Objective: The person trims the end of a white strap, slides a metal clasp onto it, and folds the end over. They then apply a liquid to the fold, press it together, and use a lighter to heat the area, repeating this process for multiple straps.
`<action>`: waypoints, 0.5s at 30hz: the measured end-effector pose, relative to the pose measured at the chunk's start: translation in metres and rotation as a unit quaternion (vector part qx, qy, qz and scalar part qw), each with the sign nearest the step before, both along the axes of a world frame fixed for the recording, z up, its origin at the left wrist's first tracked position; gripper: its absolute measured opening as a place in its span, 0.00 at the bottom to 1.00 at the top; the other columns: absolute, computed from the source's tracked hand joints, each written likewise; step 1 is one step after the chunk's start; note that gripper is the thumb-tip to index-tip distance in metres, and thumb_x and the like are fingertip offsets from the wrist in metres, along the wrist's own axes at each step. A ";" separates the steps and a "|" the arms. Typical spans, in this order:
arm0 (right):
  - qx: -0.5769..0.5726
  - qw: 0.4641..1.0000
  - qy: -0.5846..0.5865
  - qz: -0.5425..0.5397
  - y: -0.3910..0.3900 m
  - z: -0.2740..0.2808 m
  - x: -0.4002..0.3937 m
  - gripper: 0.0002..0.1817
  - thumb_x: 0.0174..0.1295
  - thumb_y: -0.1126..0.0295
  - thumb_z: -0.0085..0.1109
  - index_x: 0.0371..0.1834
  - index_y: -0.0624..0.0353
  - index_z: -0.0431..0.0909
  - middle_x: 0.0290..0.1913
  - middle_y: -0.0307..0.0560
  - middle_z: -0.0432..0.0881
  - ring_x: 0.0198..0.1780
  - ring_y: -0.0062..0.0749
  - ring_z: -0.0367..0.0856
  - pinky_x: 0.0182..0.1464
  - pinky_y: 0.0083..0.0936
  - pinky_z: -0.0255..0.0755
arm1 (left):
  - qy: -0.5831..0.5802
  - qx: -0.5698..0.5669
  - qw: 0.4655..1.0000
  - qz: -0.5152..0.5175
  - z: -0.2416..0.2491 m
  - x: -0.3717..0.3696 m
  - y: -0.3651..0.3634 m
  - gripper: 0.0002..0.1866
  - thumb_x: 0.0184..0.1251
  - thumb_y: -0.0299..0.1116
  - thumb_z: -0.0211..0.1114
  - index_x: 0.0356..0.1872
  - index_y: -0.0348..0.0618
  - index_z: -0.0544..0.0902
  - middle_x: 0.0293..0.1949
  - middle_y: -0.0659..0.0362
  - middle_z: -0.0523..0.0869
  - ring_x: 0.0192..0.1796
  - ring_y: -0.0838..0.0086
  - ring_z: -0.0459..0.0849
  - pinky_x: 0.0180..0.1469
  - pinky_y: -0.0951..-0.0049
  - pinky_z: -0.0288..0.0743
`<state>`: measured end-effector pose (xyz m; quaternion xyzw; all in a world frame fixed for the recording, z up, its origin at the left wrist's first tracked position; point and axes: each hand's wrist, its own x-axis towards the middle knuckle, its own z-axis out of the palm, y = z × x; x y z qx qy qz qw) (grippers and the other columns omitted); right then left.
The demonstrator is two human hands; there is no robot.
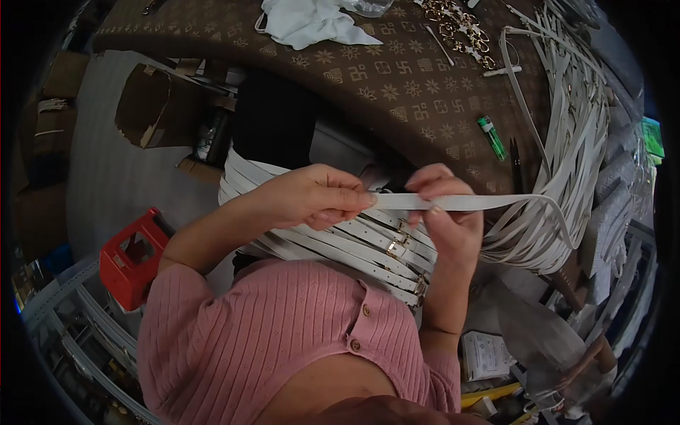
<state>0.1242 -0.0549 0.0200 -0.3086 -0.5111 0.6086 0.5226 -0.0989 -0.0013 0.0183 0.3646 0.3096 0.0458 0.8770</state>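
Observation:
A white strap (496,202) runs level across in front of me. My left hand (322,197) pinches its end between thumb and fingers. Just right of it, my right hand (450,205) has its thumb and fingers closed round the same strap, which then curves down beyond that hand. Under both hands, several white belts (340,244) with punched holes lie across my lap. Gold buckles (397,246) show on them at the right.
Many white straps (577,142) hang over the right end of the patterned brown tablecloth (382,71). On it lie a green lighter (492,138), gold hardware (464,32) and white cloth (304,21). A red plastic stool (131,258) and cardboard box (159,106) stand left.

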 end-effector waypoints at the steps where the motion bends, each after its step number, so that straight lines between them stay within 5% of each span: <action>1: -0.056 0.997 0.048 -0.026 0.000 -0.001 -0.009 0.09 0.59 0.74 0.53 0.40 0.67 0.71 0.40 0.57 0.73 0.27 0.26 0.76 0.27 0.18 0.71 | -0.088 -0.214 0.973 -0.009 -0.005 0.002 0.001 0.11 0.63 0.34 0.56 0.24 0.39 0.75 0.15 0.69 0.68 0.19 0.88 0.64 0.21 0.83 0.57; 2: -0.112 0.988 0.096 -0.052 0.000 -0.002 -0.014 0.08 0.59 0.74 0.53 0.37 0.67 0.71 0.39 0.56 0.74 0.28 0.26 0.77 0.27 0.19 0.72 | -0.091 -0.217 0.972 -0.013 -0.002 0.006 -0.004 0.11 0.63 0.34 0.56 0.24 0.39 0.75 0.15 0.69 0.68 0.19 0.88 0.64 0.21 0.83 0.57; 4: -0.190 0.970 0.095 -0.118 0.003 0.005 -0.019 0.07 0.59 0.73 0.54 0.34 0.67 0.72 0.33 0.52 0.76 0.23 0.24 0.76 0.24 0.16 0.70 | -0.002 0.080 0.992 0.096 0.009 0.012 -0.017 0.10 0.65 0.34 0.54 0.32 0.38 0.77 0.16 0.67 0.70 0.19 0.86 0.67 0.23 0.83 0.61; 5: -0.194 0.967 0.075 -0.147 0.003 0.000 -0.018 0.07 0.60 0.73 0.52 0.34 0.67 0.71 0.31 0.50 0.75 0.19 0.22 0.73 0.20 0.16 0.67 | -0.004 0.078 0.992 0.095 0.001 0.012 -0.016 0.10 0.65 0.34 0.54 0.32 0.38 0.77 0.16 0.67 0.70 0.19 0.86 0.67 0.23 0.83 0.61; 6: -0.197 0.963 0.055 -0.174 0.003 -0.004 -0.018 0.07 0.60 0.73 0.51 0.34 0.67 0.71 0.29 0.48 0.75 0.15 0.21 0.70 0.16 0.15 0.65 | -0.006 0.325 0.941 0.093 -0.013 0.010 -0.017 0.10 0.66 0.34 0.52 0.38 0.37 0.77 0.17 0.66 0.72 0.20 0.85 0.68 0.24 0.84 0.63; 7: -0.199 0.963 0.053 -0.173 0.003 -0.003 -0.020 0.07 0.60 0.73 0.51 0.34 0.67 0.71 0.29 0.48 0.75 0.15 0.21 0.70 0.16 0.15 0.65 | -0.007 0.550 0.830 0.087 -0.021 0.008 -0.018 0.12 0.67 0.34 0.51 0.44 0.37 0.77 0.18 0.64 0.74 0.20 0.84 0.70 0.25 0.84 0.65; 8: -0.209 0.957 0.025 -0.198 0.003 -0.002 -0.022 0.06 0.60 0.72 0.52 0.33 0.66 0.72 0.27 0.46 0.74 0.14 0.20 0.68 0.15 0.15 0.63 | -0.007 0.548 0.832 0.089 -0.018 0.006 -0.017 0.12 0.67 0.34 0.51 0.44 0.37 0.77 0.18 0.64 0.74 0.20 0.84 0.70 0.25 0.84 0.65; 9: -0.219 0.950 -0.004 -0.222 0.002 -0.001 -0.023 0.06 0.61 0.72 0.52 0.32 0.65 0.72 0.25 0.43 0.74 0.12 0.18 0.67 0.13 0.14 0.61 | -0.023 0.332 0.942 0.051 -0.009 0.004 -0.014 0.14 0.67 0.33 0.51 0.47 0.36 0.75 0.19 0.63 0.75 0.20 0.84 0.71 0.25 0.84 0.65; 10: -0.222 0.949 -0.007 -0.222 0.001 0.000 -0.024 0.06 0.61 0.72 0.52 0.32 0.65 0.72 0.25 0.43 0.74 0.12 0.18 0.67 0.13 0.14 0.61 | -0.039 0.098 0.994 0.009 -0.002 0.003 -0.012 0.15 0.67 0.33 0.50 0.50 0.36 0.74 0.20 0.62 0.77 0.21 0.84 0.72 0.25 0.85 0.66; 15: -0.235 0.941 0.015 -0.245 -0.001 0.005 -0.028 0.07 0.60 0.70 0.53 0.30 0.64 0.73 0.24 0.41 0.74 0.11 0.17 0.65 0.12 0.14 0.58 | -0.045 0.006 0.998 -0.031 0.015 0.002 0.000 0.15 0.65 0.30 0.49 0.48 0.32 0.75 0.18 0.60 0.78 0.18 0.84 0.71 0.22 0.86 0.64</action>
